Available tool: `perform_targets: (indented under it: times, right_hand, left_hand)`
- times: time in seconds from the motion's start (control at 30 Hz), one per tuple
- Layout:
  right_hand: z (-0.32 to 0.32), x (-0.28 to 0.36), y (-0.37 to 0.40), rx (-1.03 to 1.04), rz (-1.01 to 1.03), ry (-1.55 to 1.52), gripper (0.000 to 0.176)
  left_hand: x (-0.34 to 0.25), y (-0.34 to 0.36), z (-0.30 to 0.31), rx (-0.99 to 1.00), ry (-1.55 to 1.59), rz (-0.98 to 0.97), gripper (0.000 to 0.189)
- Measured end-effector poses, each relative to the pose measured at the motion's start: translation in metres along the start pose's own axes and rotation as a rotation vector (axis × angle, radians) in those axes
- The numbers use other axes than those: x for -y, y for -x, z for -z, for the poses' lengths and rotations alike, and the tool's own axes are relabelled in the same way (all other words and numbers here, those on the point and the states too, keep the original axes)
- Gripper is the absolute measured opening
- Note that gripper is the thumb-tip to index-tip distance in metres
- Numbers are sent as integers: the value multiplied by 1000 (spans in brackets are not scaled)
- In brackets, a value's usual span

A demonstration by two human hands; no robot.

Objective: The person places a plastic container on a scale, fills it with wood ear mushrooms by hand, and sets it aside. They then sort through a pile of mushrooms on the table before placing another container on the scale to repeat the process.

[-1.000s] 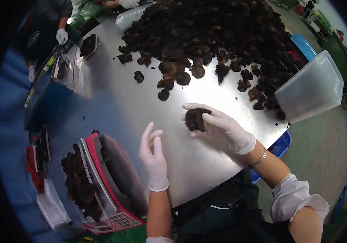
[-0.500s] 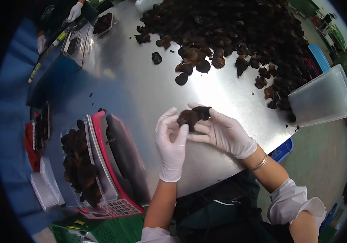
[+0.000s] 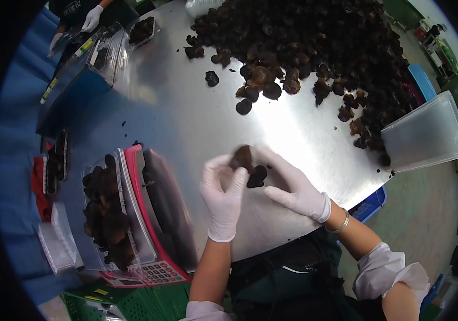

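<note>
My left hand (image 3: 222,198), in a white glove, pinches a dark brown wood ear mushroom (image 3: 243,157) between thumb and fingers above the metal table. A blackish lobe of it hangs toward my right hand (image 3: 292,184). That hand, also gloved, has its thumb apart from its stretched fingers, which are slightly blurred beside the mushroom; nothing shows in its grasp. Left of my hands, a clear tray (image 3: 88,214) filled with wood ears rests on a pink-edged scale (image 3: 144,214) with a keypad.
A large heap of wood ears (image 3: 304,37) covers the table's far side. A translucent plastic bin (image 3: 427,134) leans at the right edge. Clear packs (image 3: 112,56) and a filled tray (image 3: 142,31) stand far left, near a co-worker's gloved hand (image 3: 92,18). A green crate (image 3: 125,305) sits below the scale.
The mushroom has turned in my left hand, its dark lobe swinging downward. My right hand has let go of it and its thumb has dropped away from the fingers.
</note>
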State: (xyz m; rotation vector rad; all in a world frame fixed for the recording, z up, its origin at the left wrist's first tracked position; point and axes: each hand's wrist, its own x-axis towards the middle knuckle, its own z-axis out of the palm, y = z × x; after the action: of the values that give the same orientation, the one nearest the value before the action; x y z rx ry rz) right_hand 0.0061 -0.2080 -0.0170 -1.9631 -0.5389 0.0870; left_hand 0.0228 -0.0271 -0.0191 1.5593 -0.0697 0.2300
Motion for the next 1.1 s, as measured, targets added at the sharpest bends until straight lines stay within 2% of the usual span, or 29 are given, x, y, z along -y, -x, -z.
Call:
perform_targets:
  times: [0.03, 0.07, 0.1, 0.13, 0.17, 0.2, 0.27, 0.3, 0.33, 0.37, 0.43, 0.53, 0.57, 0.6, 0.63, 0.73, 0.8, 0.83, 0.9, 0.97, 1.03, 1.1]
  right_hand:
    - [5, 7, 0, -124, -134, -353, 79]
    - [13, 14, -3, -185, 9, -117, 87]
    - [14, 20, -1, -171, -73, -197, 75]
    - [18, 18, 1, -149, -82, -186, 66]
    - [22, 14, 3, -128, -89, -174, 57]
    - [23, 11, 3, -273, -214, -243, 42]
    - [47, 11, 2, -502, -474, -189, 37]
    - [63, -1, 5, -585, -361, 214, 36]
    - [88, -21, 11, -505, -332, 683, 35]
    - [95, -30, 11, -634, -273, 909, 34]
    - [105, -8, -13, -714, -55, 1061, 35]
    - [102, -21, -61, -522, 28, 608, 37]
    - [97, -28, -80, -444, -115, 393, 42]
    - [93, -38, -100, -427, -187, 399, 46]
    - [91, -62, -122, -465, -78, 479, 52]
    - [89, -80, -158, -447, -20, 509, 48]
    - [91, -93, -164, -99, 69, 432, 40]
    - [94, -81, -157, -45, 81, 427, 31]
    - [114, -62, -142, 152, -257, 227, 29]
    - [145, -38, -117, 289, -352, 314, 25]
    - [175, -25, -103, 436, -475, 639, 25]
    - [186, -23, -99, 306, -487, 706, 22]
  left_hand:
    - [-4, 4, 0, 100, -171, -69, 33]
    - [-2, 7, -2, 195, -207, -130, 35]
    - [1, 10, -6, 291, -245, -191, 38]
    - [1, 10, -10, 291, -243, -202, 38]
    - [0, 9, -15, 331, -369, -301, 39]
    - [-1, 5, -18, 363, -492, -405, 40]
    - [3, 1, -20, 377, -553, -416, 39]
    - [7, 3, -18, 402, -623, -400, 38]
    - [10, 3, -16, 410, -656, -427, 31]
    - [13, 5, -15, 401, -655, -436, 31]
    - [16, 3, -16, 451, -699, -327, 26]
    - [18, 1, -18, 346, -615, -331, 24]
    - [18, 1, -17, 349, -615, -343, 24]
    - [17, 0, -16, 321, -599, -322, 25]
    - [16, -2, -14, 292, -583, -301, 26]
    - [18, -5, -6, 236, -580, -286, 28]
    - [14, -6, -4, 223, -587, -263, 29]
    - [13, -8, -4, 214, -586, -249, 29]
    - [12, -9, -2, 207, -600, -239, 29]
    - [12, -9, -3, 199, -608, -218, 29]
    - [12, -9, -4, 162, -598, -202, 28]
    - [9, -10, -5, 155, -588, -186, 28]
